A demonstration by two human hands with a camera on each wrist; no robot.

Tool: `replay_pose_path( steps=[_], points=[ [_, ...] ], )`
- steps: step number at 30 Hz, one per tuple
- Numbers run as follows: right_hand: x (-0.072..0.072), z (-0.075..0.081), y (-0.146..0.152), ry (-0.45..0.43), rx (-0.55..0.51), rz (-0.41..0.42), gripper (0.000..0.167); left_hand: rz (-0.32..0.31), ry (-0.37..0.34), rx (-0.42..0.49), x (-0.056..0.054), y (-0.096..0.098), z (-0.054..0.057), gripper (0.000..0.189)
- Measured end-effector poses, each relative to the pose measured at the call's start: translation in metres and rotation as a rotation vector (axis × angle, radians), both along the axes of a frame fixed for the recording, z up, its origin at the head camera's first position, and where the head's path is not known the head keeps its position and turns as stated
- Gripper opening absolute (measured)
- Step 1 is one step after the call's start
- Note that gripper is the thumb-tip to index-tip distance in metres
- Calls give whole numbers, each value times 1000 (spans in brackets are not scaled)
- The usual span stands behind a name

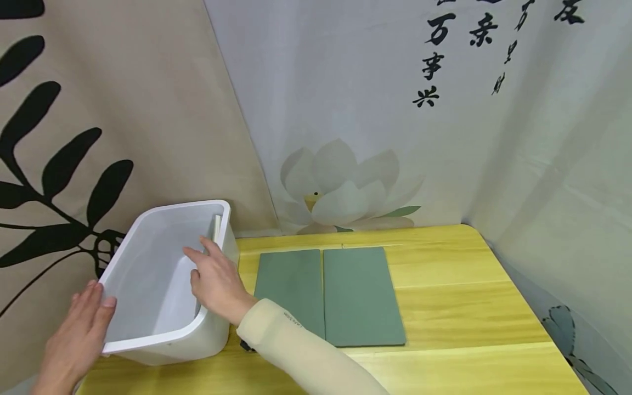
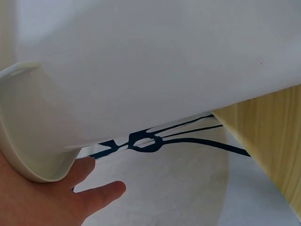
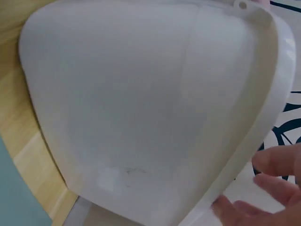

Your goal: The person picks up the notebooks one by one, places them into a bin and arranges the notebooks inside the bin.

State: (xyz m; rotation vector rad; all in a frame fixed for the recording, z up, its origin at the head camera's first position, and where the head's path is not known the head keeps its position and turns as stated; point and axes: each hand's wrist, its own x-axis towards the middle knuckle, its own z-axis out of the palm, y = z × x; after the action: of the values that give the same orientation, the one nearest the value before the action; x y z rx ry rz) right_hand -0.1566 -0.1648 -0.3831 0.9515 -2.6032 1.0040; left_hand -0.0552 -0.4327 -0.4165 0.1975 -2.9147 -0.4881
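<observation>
A white plastic bin (image 1: 217, 334) stands at the left end of the wooden table, its mouth facing up. My left hand (image 1: 76, 334) holds its left rim, thumb on the inner side and fingers outside; in the left wrist view the rim sits in the crook of the left hand (image 2: 51, 202). My right hand (image 1: 219, 282) reaches over the right rim into the mouth, fingers spread and holding nothing. In the right wrist view the right hand's fingers (image 3: 277, 160) are beside the rim. A pale, thin upright edge (image 1: 216, 227) shows inside the right wall; its kind is unclear.
Two flat green rectangular boards or covers (image 1: 362, 296) lie side by side on the yellow wood-grain table (image 1: 444, 307), right of the bin. My right forearm crosses the left one. A patterned cloth (image 1: 345, 109) hangs behind the table.
</observation>
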Motion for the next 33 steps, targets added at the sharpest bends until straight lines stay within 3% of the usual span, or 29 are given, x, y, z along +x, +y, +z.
replay_pose_path(
  steps=[4, 10, 18, 22, 26, 29, 33],
  points=[
    [0, -3, 20, -29, -82, 41, 45, -2, -4, 7, -4, 1, 1, 64],
    [8, -6, 76, -163, -221, 58, 50, -10, -6, -3, -10, 2, -1, 66],
    [6, -24, 183, -237, -232, -39, 57, 58, -95, -26, -5, -1, -4, 75],
    [1, -49, 236, -249, -162, -147, 62, 84, -123, -20, -2, 0, -2, 77],
    [-5, -81, 280, -260, -16, -249, 70, 114, -147, -9, 0, 1, 0, 80],
    [-9, -102, 304, -277, 97, -308, 76, 128, -168, -2, 0, 2, 0, 81],
    [-13, -119, 321, -341, 215, -372, 88, 134, -181, 4, -3, 2, -3, 83]
  ],
)
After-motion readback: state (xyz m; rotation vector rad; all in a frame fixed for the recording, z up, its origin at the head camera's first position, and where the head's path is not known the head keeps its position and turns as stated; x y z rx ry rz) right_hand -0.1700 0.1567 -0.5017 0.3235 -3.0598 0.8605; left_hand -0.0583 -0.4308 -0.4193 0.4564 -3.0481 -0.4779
